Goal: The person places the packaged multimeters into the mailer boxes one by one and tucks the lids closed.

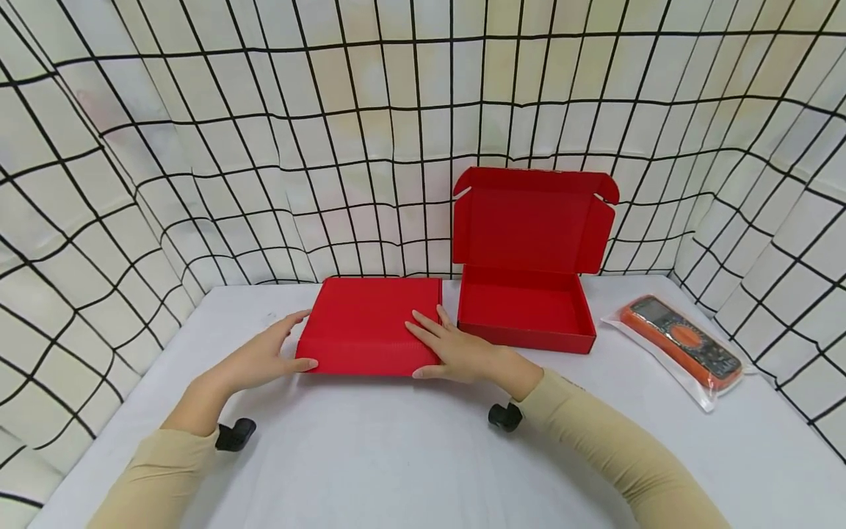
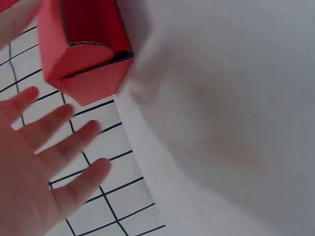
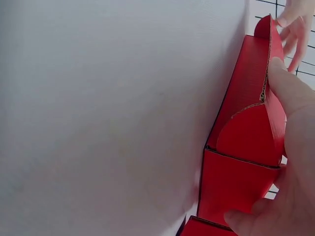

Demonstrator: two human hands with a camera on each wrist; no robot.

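We see the red box (image 1: 370,316) on the table (image 1: 396,463), between the left hand (image 1: 261,356) and the right hand (image 1: 463,355); their loosely spread fingers touch it without grasping. The opened box (image 1: 529,339) (quite near the right hand) occupies that side; farther lies a wrapped multimeter (image 1: 684,342).

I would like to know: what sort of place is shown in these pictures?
Probably a makeshift recording booth: grid-patterned fabric encloses the white work surface on three sides, and a black device shows at each wrist.
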